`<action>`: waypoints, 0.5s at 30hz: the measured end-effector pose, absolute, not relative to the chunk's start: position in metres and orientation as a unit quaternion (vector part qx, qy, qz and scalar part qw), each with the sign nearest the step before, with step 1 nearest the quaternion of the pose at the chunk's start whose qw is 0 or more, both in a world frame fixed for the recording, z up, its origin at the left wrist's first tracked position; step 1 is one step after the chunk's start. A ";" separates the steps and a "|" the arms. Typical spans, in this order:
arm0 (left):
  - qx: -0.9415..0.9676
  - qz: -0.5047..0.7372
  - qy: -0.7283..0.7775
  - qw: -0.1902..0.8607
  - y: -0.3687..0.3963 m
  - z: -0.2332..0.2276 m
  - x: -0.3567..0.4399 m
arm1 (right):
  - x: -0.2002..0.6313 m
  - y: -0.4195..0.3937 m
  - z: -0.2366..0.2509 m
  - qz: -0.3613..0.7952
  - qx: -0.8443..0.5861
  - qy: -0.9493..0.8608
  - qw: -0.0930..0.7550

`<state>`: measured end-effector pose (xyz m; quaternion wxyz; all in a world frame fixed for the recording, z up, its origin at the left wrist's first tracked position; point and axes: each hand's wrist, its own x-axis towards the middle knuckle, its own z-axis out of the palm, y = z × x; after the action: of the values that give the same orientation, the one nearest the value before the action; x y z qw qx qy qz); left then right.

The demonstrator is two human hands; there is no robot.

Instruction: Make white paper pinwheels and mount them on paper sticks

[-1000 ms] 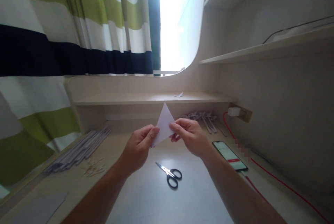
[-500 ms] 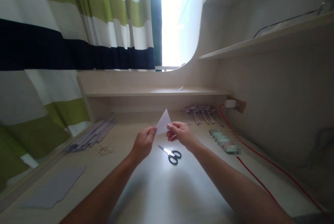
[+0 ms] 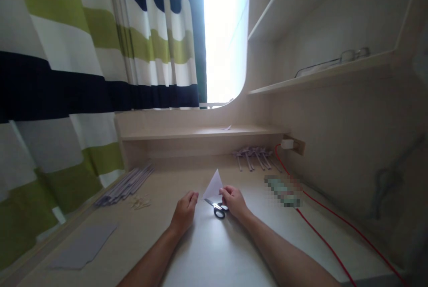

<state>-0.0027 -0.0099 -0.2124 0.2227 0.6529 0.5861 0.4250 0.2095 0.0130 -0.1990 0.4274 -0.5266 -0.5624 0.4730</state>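
Unmarked white paper triangle [image 3: 214, 184] between hands

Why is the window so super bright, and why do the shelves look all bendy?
Head view: the window is blown out to plain white by daylight, leaving the striped curtain dim; glare shines on the desk near the scissors; the wide lens curves the shelf; a patch by the red cable is pixelated.

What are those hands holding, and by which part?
A white paper triangle, pinched at its lower corners by the left hand and right hand.
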 end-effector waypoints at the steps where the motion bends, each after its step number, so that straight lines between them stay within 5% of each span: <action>1: 0.654 0.430 0.587 0.209 -0.007 -0.213 -0.005 | 0.210 0.016 -0.201 0.467 -0.528 -0.562 0.433; 15: 0.730 0.393 0.534 0.166 -0.004 -0.207 -0.008 | 0.206 0.024 -0.218 0.439 -0.509 -0.600 0.434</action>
<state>-0.0085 -0.0045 -0.2070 0.1660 0.7297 0.5345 0.3929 0.2063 0.0244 -0.2179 0.4344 -0.5088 -0.5996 0.4392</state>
